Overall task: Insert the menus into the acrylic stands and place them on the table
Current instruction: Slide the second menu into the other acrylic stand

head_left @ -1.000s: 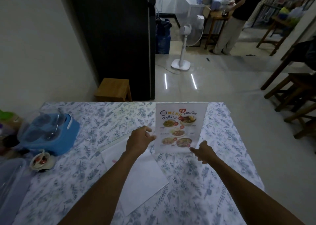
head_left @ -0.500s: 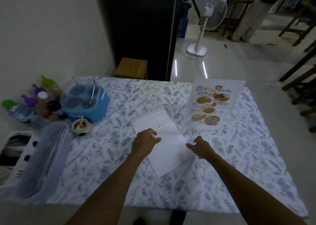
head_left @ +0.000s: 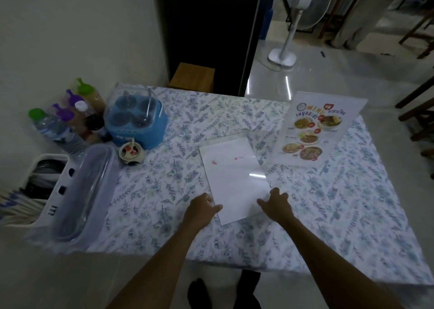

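A colourful menu in an acrylic stand (head_left: 312,130) stands upright at the far right of the floral-cloth table (head_left: 352,214). A second acrylic stand with a white sheet (head_left: 232,174) lies flat in the middle of the table. My left hand (head_left: 203,206) is curled at its near left edge, thumb on the sheet. My right hand (head_left: 277,204) is at its near right edge, fingers spread, fingertips touching the clear rim.
At the table's left are a blue condiment caddy (head_left: 138,120), a small sauce bowl (head_left: 131,153), several bottles (head_left: 70,118) and a clear lidded box (head_left: 87,191). A wooden stool (head_left: 192,76), a standing fan (head_left: 291,26) and a person's legs (head_left: 359,19) lie beyond.
Both hands left the upright menu stand and came back toward me to the near edge of the flat stand. The camera tilted down and left.
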